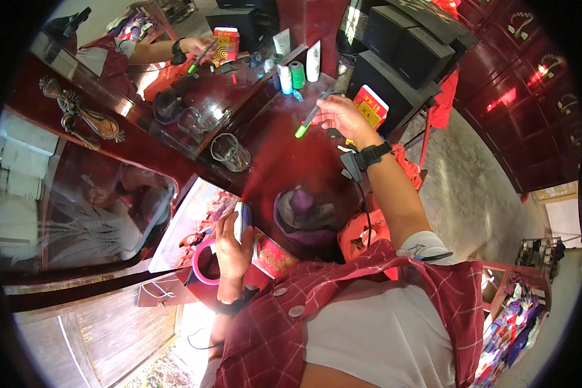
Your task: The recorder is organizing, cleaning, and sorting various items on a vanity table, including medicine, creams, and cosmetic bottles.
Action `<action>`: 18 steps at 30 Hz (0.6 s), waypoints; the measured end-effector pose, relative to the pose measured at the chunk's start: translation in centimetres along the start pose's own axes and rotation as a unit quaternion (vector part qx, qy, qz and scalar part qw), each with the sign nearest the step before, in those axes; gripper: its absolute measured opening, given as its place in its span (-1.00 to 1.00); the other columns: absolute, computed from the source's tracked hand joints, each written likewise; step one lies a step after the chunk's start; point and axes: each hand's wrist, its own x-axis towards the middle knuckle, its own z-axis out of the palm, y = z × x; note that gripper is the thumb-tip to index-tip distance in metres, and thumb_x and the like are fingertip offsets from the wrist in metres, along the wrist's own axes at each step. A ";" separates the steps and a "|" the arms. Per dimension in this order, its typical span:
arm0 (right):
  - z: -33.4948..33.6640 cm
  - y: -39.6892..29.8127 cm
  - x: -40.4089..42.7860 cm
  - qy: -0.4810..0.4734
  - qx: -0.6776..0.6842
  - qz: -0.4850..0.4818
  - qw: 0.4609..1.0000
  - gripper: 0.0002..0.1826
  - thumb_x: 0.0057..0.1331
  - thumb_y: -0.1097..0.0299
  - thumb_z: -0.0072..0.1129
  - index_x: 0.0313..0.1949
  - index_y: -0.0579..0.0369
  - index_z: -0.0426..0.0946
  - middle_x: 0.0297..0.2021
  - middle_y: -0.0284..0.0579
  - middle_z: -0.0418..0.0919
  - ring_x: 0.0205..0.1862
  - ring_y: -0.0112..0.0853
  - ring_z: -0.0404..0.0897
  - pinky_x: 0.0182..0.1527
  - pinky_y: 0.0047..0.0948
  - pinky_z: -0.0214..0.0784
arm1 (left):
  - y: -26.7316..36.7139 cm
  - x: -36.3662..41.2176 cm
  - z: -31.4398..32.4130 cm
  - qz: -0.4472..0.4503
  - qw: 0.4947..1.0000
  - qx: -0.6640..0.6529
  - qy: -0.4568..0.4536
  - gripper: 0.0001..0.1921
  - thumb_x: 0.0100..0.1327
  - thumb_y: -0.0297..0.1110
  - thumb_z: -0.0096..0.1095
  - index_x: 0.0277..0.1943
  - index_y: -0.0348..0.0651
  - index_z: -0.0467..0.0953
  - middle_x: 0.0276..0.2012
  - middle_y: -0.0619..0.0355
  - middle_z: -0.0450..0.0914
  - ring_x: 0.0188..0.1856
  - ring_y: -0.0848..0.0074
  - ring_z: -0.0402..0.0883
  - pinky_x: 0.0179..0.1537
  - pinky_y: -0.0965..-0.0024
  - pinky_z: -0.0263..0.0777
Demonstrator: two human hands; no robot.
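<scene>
My right hand [337, 115] pinches a slim dark stick with a bright green end [306, 122] above the glossy red tabletop [291, 150]. My left hand [234, 247] is raised at the near left, beside a pink ring [198, 262] that looks like a roll of tape. A white and dark blue rounded object [244, 218] touches or lies just behind its fingers; its hold is unclear. Close by lies a red tin or box with gold print [274, 256]. A purple and grey knitted cap [308, 213] lies between my hands. An empty drinking glass [230, 153] stands near the mirror.
A green thread spool [297, 75], a small bottle [285, 80] and a white tube [314, 61] stand at the back by the mirror [174, 97]. A red and yellow box [370, 106] leans near black speakers [397, 48]. Red plastic bags [363, 230] hang at the right edge.
</scene>
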 end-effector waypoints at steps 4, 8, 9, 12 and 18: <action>2.1 -1.3 -4.5 -0.089 0.069 0.010 0.994 -0.81 0.30 0.27 0.21 -0.20 0.07 0.50 -0.38 -0.22 0.61 -0.39 -0.41 0.68 -0.50 -0.58 0.45 | 0.6 -0.1 0.5 -0.098 0.975 -0.201 -0.017 -0.68 0.18 -0.49 0.28 0.01 -0.35 0.50 -0.17 -0.07 0.60 -0.19 0.28 0.62 -0.14 0.35 0.51; 5.9 -1.4 -8.6 -0.162 0.019 -0.027 0.986 -0.80 0.33 0.31 0.16 -0.13 0.12 0.47 -0.35 -0.21 0.60 -0.39 -0.44 0.67 -0.54 -0.63 0.41 | 3.2 1.6 0.3 -0.176 0.885 -0.420 -0.097 -0.64 0.37 -0.42 0.12 0.17 -0.39 0.39 -0.07 0.03 0.60 -0.12 0.49 0.59 -0.07 0.47 0.46; 7.2 -1.3 -9.7 -0.178 -0.013 -0.047 0.983 -0.81 0.33 0.33 0.15 -0.13 0.12 0.46 -0.36 -0.22 0.59 -0.40 -0.45 0.66 -0.55 -0.63 0.41 | 3.9 2.1 0.3 -0.184 0.854 -0.473 -0.114 -0.62 0.39 -0.41 0.08 0.21 -0.40 0.35 -0.05 0.05 0.59 -0.11 0.52 0.58 -0.05 0.48 0.44; 11.2 -1.0 -12.4 -0.211 -0.086 -0.038 0.973 -0.83 0.32 0.33 0.19 -0.19 0.11 0.45 -0.45 -0.24 0.58 -0.47 -0.51 0.62 -0.56 -0.64 0.39 | 5.3 2.6 0.3 -0.116 0.880 -0.441 -0.134 -0.59 0.42 -0.39 0.00 0.25 -0.39 0.30 -0.06 0.00 0.57 -0.10 0.41 0.60 -0.01 0.38 0.49; 11.8 3.1 -13.8 -0.068 -0.363 -0.194 0.909 -0.54 0.22 0.20 0.29 0.04 0.14 0.43 -0.30 -0.11 0.60 -0.31 -0.39 0.61 -0.28 -0.41 0.48 | 5.1 1.5 -0.2 -0.187 0.815 -0.527 -0.154 -0.69 0.38 -0.52 0.02 0.16 -0.32 0.36 -0.28 0.05 0.63 -0.34 0.50 0.64 -0.31 0.53 0.50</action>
